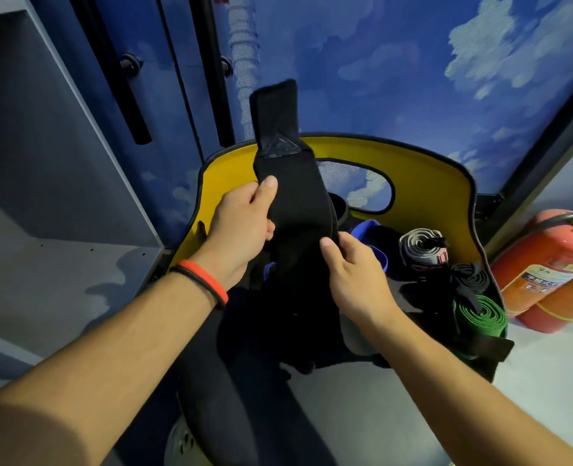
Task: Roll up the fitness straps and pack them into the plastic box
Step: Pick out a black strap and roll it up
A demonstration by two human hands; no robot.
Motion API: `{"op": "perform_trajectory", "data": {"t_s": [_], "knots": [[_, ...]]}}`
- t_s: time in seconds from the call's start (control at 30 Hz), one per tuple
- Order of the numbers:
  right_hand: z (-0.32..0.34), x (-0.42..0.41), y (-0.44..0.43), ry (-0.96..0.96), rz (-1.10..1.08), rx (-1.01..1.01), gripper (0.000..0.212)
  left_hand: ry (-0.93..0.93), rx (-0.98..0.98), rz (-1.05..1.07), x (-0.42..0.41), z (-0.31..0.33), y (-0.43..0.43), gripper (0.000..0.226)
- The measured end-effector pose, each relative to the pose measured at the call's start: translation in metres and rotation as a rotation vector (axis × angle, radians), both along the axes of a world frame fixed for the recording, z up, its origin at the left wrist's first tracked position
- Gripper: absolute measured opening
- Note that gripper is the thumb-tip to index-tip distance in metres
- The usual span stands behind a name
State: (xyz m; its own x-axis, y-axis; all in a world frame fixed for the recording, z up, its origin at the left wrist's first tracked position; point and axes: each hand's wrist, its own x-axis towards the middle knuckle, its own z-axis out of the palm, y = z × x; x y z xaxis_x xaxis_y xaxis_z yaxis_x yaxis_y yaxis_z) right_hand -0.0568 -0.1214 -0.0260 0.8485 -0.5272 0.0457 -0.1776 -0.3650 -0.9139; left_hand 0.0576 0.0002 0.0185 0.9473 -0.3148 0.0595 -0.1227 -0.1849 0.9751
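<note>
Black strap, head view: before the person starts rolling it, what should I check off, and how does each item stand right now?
1. Both hands on the black strap: ok. The left hand and the right hand each pinch it.
2. Upper end free: ok. It stands up above the hands.
3. Lower end free: cannot tell. It runs down into a dark pile.
4. Roll started: not ok. The part in view is flat.
5. Room in the yellow box: cannot tell. A grey roll, a black roll and a green roll sit at its right side, and the hands hide the middle.
</note>
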Motion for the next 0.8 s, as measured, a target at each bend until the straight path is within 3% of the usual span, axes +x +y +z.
{"op": "perform_trajectory", "data": {"t_s": [0.1, 0.27, 0.3, 0.37, 0.4, 0.5, 0.57, 0.67, 0.8], "knots": [[0.0, -0.006, 0.005, 0.044, 0.019, 0.127, 0.029, -0.005, 0.039, 0.007, 0.003, -0.004, 0.002, 0.039], [0.022, -0.012, 0.0, 0.107, 0.11, 0.675, 0.02, 0.176, 0.025, 0.03, 0.016, -0.014, 0.006, 0.05], [0.021, -0.011, -0.002, 0.111, 0.1, 0.606, 0.017, 0.236, -0.021, 0.048, 0.015, -0.014, 0.005, 0.046], [0.016, -0.008, -0.004, 0.135, 0.022, 0.254, 0.021, 0.325, -0.125, 0.095, 0.012, -0.011, 0.0, 0.034], [0.013, -0.009, 0.0, 0.145, -0.007, 0.098, 0.036, 0.345, -0.176, 0.123, 0.009, -0.007, -0.003, 0.028], [0.006, -0.013, 0.02, 0.133, -0.039, -0.181, 0.106, 0.324, -0.296, 0.178, 0.004, 0.002, -0.01, 0.029], [-0.001, -0.011, 0.03, 0.182, -0.09, -0.295, 0.131, 0.307, -0.311, 0.164, -0.002, 0.005, -0.013, 0.033], [-0.006, -0.002, 0.036, 0.242, -0.159, -0.32, 0.14, 0.29, -0.312, 0.118, -0.014, 0.002, -0.017, 0.036], [-0.01, 0.002, 0.03, 0.268, -0.178, -0.426, 0.125, 0.196, -0.22, 0.116, -0.008, 0.0, -0.012, 0.042]]}}
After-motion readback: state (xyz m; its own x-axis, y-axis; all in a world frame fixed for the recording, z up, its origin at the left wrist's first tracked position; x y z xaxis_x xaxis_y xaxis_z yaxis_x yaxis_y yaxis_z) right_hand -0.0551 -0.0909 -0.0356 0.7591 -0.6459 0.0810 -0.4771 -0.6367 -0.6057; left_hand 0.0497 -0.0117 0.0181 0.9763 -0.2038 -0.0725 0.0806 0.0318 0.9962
